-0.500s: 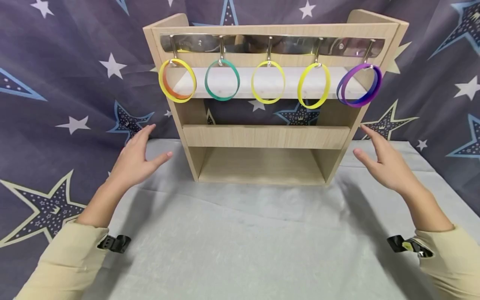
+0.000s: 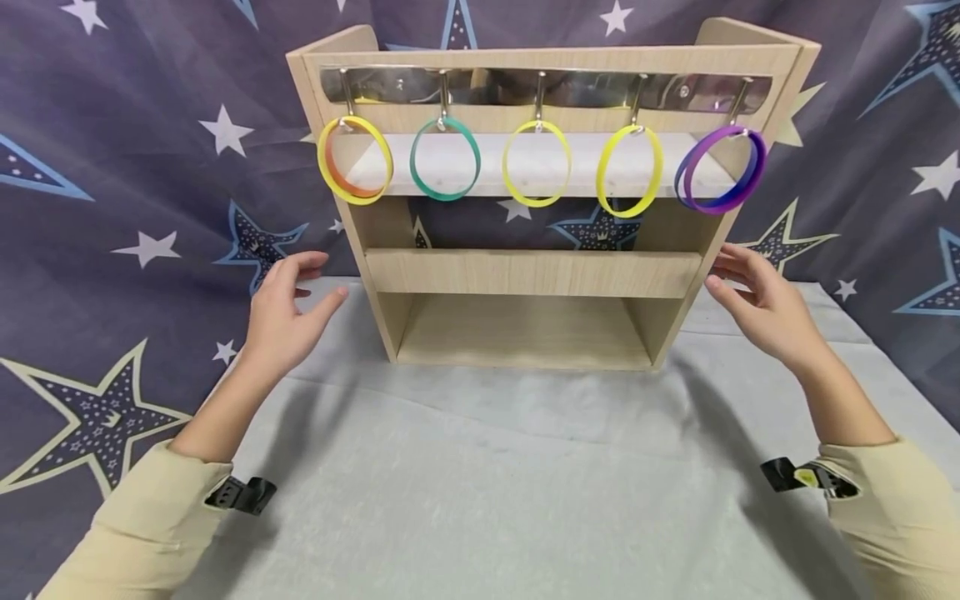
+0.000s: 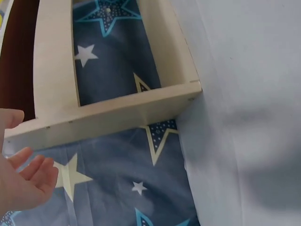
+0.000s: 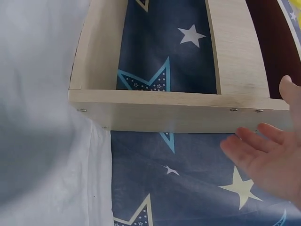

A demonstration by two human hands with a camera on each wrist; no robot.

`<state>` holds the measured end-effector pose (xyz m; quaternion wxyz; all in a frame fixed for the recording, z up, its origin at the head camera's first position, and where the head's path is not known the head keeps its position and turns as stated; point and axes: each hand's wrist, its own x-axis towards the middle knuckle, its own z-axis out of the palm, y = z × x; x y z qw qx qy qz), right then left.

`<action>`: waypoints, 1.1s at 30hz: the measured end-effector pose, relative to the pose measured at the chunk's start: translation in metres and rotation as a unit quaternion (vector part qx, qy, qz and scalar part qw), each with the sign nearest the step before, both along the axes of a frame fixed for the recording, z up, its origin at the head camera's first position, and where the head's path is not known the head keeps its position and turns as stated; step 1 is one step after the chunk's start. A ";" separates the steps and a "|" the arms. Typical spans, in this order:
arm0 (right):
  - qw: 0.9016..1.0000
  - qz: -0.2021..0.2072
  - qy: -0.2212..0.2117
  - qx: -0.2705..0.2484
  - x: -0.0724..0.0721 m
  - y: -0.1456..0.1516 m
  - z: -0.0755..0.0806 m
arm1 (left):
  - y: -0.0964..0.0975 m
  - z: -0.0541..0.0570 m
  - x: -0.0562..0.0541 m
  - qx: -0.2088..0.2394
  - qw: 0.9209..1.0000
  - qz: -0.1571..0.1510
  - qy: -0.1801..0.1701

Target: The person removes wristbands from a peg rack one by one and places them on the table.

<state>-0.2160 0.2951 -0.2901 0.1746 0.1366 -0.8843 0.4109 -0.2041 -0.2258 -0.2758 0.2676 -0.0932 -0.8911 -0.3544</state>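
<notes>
A light wooden shelf unit (image 2: 532, 273) stands between my two hands. My left hand (image 2: 285, 325) is off its left side, fingers bent loosely and thumb apart, holding nothing. On the opposite side, my right hand (image 2: 768, 312) is close to the right panel, its fingertips partly hidden behind the panel's edge. In the right wrist view, that hand's fingers (image 4: 249, 146) are beside the outer face of the side panel (image 4: 178, 115). The left wrist view shows the left hand's fingers (image 3: 35, 172) near the other side panel (image 3: 108, 122).
Across the unit's top front runs a shiny hook rail (image 2: 487, 87). Rings hang from it: a yellow-and-orange one (image 2: 360, 198), a green one (image 2: 447, 197), yellow ones and a purple one (image 2: 716, 204). A grey cloth (image 2: 480, 483) covers the table; a star-patterned curtain (image 2: 172, 50) hangs behind.
Both hands have moved inward toward the shelf unit's sides, and their fingers have bent more. The unit and the hanging rings stay in place.
</notes>
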 end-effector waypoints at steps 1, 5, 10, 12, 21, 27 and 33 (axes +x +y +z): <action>1.000 -0.004 -0.002 -0.003 -0.001 -0.001 0.001 | 0.002 0.001 0.001 0.007 1.000 -0.001 0.001; 1.000 -0.003 -0.010 -0.020 -0.005 0.000 0.001 | 0.009 0.005 0.003 0.021 1.000 -0.008 -0.009; 0.995 0.016 -0.025 -0.095 -0.013 0.001 0.000 | 0.018 0.010 0.004 0.018 0.999 -0.024 -0.020; 0.988 0.039 -0.029 -0.150 -0.016 0.000 0.001 | 0.023 0.013 0.005 0.015 0.999 -0.037 -0.017; 0.943 0.105 -0.054 -0.311 -0.019 -0.002 0.001 | 0.040 0.021 0.004 0.003 0.996 -0.087 -0.026; 0.932 0.115 -0.053 -0.339 -0.020 -0.003 0.004 | 0.049 0.029 0.003 0.004 0.991 -0.121 -0.055; 0.925 0.103 -0.062 -0.359 -0.020 -0.004 0.007 | 0.061 0.037 0.003 0.036 0.984 -0.146 -0.098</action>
